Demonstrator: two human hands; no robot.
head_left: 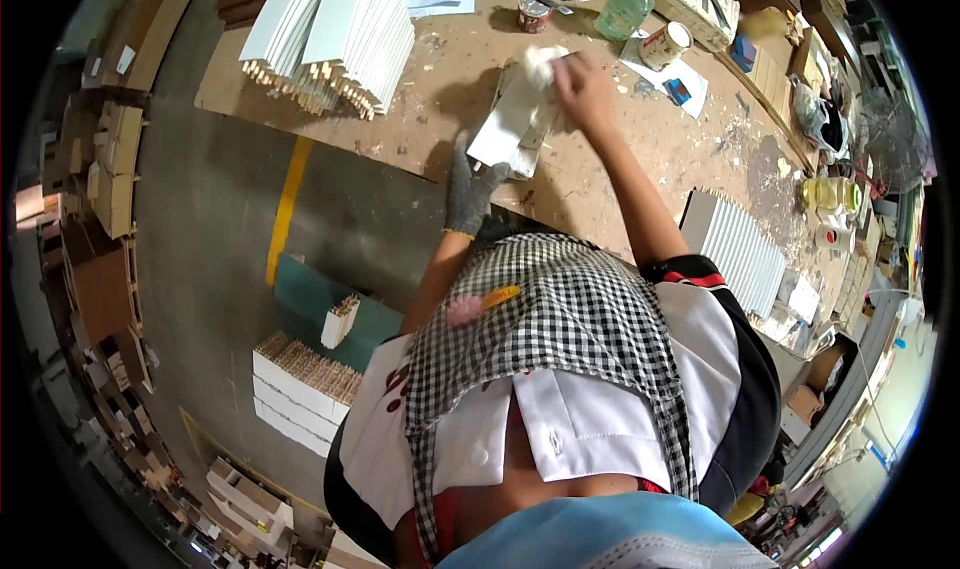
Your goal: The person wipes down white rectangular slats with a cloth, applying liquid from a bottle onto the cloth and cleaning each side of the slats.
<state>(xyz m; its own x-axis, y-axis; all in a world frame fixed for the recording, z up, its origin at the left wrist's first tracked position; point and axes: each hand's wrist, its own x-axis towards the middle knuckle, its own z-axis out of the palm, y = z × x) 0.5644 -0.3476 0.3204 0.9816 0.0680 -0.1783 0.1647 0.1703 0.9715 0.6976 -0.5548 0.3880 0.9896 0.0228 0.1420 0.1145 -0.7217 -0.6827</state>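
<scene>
Left hand (470, 191), grey-gloved, grips the near end of a white panel (505, 127) on the bench (640, 159) by its front edge; the bare right hand (584, 91), apart from it, holds a white wad (542, 67) at the far end. White slats (352, 34) sit stacked to the left, a green-capped bottle (624, 13) beyond.

left grip (470, 191): partly hidden by white board (508, 121) | white wad (541, 67): blurred | blue mask (600, 535): cut off below

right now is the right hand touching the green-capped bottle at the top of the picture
Apart: the head view shows bare tabletop between the right hand and the green-capped bottle.
</scene>
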